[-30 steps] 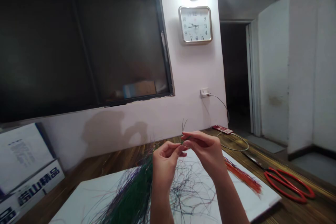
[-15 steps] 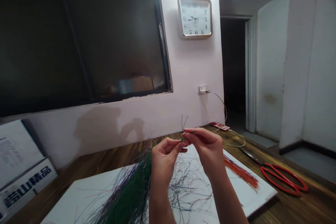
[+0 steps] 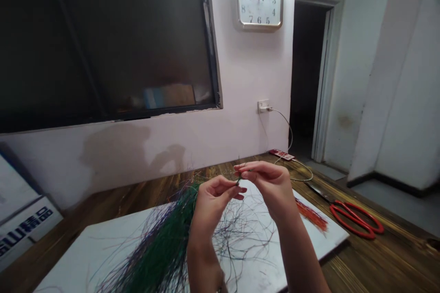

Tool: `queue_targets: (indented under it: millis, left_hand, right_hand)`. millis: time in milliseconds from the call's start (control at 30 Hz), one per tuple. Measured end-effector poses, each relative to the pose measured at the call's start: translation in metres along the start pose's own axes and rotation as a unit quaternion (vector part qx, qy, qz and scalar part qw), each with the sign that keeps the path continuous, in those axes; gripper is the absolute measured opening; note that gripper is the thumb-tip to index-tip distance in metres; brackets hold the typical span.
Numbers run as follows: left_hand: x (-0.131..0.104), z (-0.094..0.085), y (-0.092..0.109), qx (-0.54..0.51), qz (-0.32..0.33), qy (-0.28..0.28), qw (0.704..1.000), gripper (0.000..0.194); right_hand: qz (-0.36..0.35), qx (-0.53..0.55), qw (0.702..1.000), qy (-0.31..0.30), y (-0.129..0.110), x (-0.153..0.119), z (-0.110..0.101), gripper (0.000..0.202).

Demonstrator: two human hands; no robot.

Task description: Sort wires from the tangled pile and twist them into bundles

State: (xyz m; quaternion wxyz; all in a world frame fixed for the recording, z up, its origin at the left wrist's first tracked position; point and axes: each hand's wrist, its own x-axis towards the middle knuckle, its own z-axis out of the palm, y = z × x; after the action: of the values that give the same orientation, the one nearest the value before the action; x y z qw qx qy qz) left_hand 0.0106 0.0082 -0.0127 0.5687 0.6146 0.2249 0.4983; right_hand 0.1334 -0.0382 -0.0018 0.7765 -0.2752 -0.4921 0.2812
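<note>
My left hand (image 3: 213, 197) pinches a thin dark-green wire (image 3: 238, 180) between thumb and forefinger. Right beside it, my right hand (image 3: 266, 181) pinches the same small piece from above, fingertips almost meeting the left ones. Whether the piece is one strand or several twisted together is too small to tell. Left of my left hand lies a thick bundle of green and purple wires (image 3: 165, 238). Beneath my hands, loose dark strands (image 3: 240, 238) are scattered over a white board (image 3: 89, 252). A bunch of orange-red wires (image 3: 311, 215) lies partly behind my right forearm.
Red-handled scissors (image 3: 357, 219) lie on the wooden table (image 3: 374, 261) right of the board. Behind them are a red-and-white device (image 3: 282, 154) and its cable (image 3: 292, 132), running to a wall socket (image 3: 263, 106). A white box (image 3: 27, 229) stands at the left.
My view has tilted down and turned slightly right. Both hands remain together; the right fingers have shifted at the wire, and its two upright ends no longer stand out clearly above them.
</note>
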Motion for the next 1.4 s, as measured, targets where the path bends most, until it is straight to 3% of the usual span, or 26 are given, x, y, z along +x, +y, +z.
queue_targets:
  millis: [600,767,900,1100,1267,1400]
  left_hand:
    - [-0.008,-0.003,0.006,0.08,-0.054,-0.059,0.994,0.021]
    - [-0.01,-0.001,0.009,0.118,-0.041,-0.073,0.99,0.022]
    - [-0.011,0.002,0.01,0.15,-0.01,-0.049,0.987,0.022]
    - [-0.013,0.004,0.012,0.132,-0.006,0.008,0.991,0.026]
    - [-0.014,0.004,0.01,0.08,-0.018,0.0,0.997,0.032]
    - [-0.014,0.002,0.002,0.064,-0.046,0.016,0.997,0.028]
  right_hand:
    - [-0.05,0.002,0.999,0.004,0.003,0.002,-0.001,0.011]
    - [-0.055,-0.035,0.998,0.019,0.004,0.003,-0.006,0.008]
    - [-0.073,-0.031,0.996,0.048,0.0,0.003,-0.007,0.011]
    - [-0.062,0.031,0.994,0.081,-0.009,0.003,-0.006,0.058]
    - [-0.031,0.11,0.992,0.047,-0.009,0.002,-0.008,0.007]
    - [-0.038,0.193,0.979,0.059,-0.008,0.005,-0.015,0.009]
